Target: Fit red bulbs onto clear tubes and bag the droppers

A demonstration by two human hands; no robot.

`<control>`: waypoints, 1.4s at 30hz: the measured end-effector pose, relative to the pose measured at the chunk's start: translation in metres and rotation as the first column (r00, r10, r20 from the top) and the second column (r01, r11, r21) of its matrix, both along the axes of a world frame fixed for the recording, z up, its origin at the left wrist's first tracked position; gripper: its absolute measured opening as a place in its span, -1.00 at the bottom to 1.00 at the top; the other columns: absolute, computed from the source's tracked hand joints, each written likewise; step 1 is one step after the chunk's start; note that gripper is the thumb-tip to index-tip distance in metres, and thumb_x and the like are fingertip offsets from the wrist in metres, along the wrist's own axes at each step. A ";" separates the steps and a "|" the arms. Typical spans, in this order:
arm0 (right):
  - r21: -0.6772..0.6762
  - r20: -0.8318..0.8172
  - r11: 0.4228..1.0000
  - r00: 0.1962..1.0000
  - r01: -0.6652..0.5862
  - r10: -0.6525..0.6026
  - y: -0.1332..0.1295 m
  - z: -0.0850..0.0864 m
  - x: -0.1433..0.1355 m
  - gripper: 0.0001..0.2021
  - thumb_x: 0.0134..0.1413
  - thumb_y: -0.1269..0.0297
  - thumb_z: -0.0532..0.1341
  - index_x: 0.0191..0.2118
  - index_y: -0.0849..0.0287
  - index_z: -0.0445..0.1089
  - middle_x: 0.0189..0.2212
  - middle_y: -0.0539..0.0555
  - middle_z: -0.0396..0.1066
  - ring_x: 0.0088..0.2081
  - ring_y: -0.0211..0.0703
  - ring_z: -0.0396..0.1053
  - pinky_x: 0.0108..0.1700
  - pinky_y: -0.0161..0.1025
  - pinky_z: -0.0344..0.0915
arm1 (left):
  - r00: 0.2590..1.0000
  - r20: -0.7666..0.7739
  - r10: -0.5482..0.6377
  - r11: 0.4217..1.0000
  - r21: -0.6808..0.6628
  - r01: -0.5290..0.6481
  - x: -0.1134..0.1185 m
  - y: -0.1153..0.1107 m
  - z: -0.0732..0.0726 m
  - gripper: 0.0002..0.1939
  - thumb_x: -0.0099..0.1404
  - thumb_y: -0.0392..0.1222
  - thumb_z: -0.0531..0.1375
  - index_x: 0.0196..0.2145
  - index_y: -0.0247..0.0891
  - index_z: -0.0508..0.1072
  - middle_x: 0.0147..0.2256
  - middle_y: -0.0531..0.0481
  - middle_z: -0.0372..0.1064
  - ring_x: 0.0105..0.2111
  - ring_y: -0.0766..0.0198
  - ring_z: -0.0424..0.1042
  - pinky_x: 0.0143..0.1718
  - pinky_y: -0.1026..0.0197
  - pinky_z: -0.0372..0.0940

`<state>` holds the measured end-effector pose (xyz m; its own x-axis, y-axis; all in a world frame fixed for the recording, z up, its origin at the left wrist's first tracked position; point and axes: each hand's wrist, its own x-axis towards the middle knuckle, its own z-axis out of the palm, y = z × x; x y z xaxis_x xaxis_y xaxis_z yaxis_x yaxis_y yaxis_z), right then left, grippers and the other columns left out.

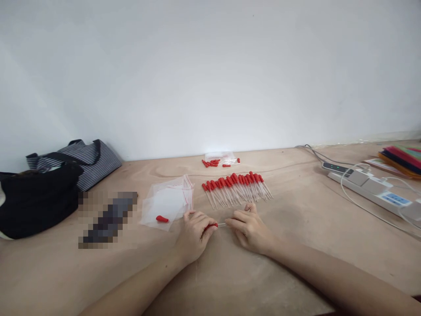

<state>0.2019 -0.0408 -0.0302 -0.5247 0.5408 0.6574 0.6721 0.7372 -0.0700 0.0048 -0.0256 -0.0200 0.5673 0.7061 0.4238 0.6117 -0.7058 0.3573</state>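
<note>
Head view: I see the left hand (196,233) pinching a red bulb (212,226) and the right hand (249,229) pinching a clear tube (222,224) that meets it, on the near side of the red-topped row (235,181). I judge both light, the bulb soft and grippy, the tube stiff, slippery, possibly brittle; grip each close to the joint.

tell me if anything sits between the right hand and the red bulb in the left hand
Only the clear tube that the right hand holds spans that gap, toward the red bulb in the left hand; nothing else visible is in the way. The row of red-capped tubes lies beyond both hands.
</note>
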 end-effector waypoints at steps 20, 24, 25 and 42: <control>-0.284 0.070 0.959 0.997 -0.008 0.029 0.010 0.005 -0.013 -0.74 0.10 0.39 -0.08 -0.53 0.23 0.24 -0.58 -0.04 0.30 -0.55 -0.35 0.07 -0.30 -0.26 -0.20 | 1.000 -0.007 -0.021 0.995 0.097 0.022 -0.001 -0.004 0.001 -0.83 0.21 -0.26 0.04 -0.50 -0.23 0.35 -0.55 0.11 0.37 -0.44 0.31 0.31 -0.10 0.07 -0.07; -0.354 0.091 0.935 0.995 0.004 0.031 0.010 0.005 -0.015 -0.75 0.11 0.39 -0.08 -0.50 0.23 0.26 -0.55 -0.01 0.35 -0.53 -0.34 0.12 -0.28 -0.25 -0.19 | 1.000 -0.005 -0.025 0.997 0.070 0.025 0.000 -0.004 0.000 -0.83 0.21 -0.27 0.05 -0.51 -0.24 0.35 -0.55 0.11 0.37 -0.43 0.31 0.31 -0.10 0.04 -0.09; -0.374 0.093 0.927 0.995 0.006 0.031 0.010 0.005 -0.015 -0.75 0.12 0.39 -0.08 -0.48 0.23 0.27 -0.54 -0.01 0.36 -0.53 -0.34 0.14 -0.28 -0.25 -0.19 | 1.000 -0.003 -0.020 0.998 0.061 0.021 0.000 -0.004 0.000 -0.83 0.21 -0.26 0.05 -0.51 -0.24 0.36 -0.54 0.11 0.38 -0.42 0.30 0.31 -0.10 0.04 -0.10; -0.371 0.123 0.903 0.975 0.216 -0.182 0.026 0.024 -0.028 -0.84 0.02 0.38 0.06 -0.38 0.15 0.40 -0.47 0.02 0.40 -0.35 -0.23 0.27 -0.31 -0.26 -0.10 | 0.934 -0.022 0.356 0.933 0.059 -0.354 -0.040 0.026 0.025 -0.65 0.22 -0.13 0.06 -0.02 -0.11 0.26 -0.11 -0.06 0.34 -0.09 0.10 0.25 -0.04 -0.06 -0.15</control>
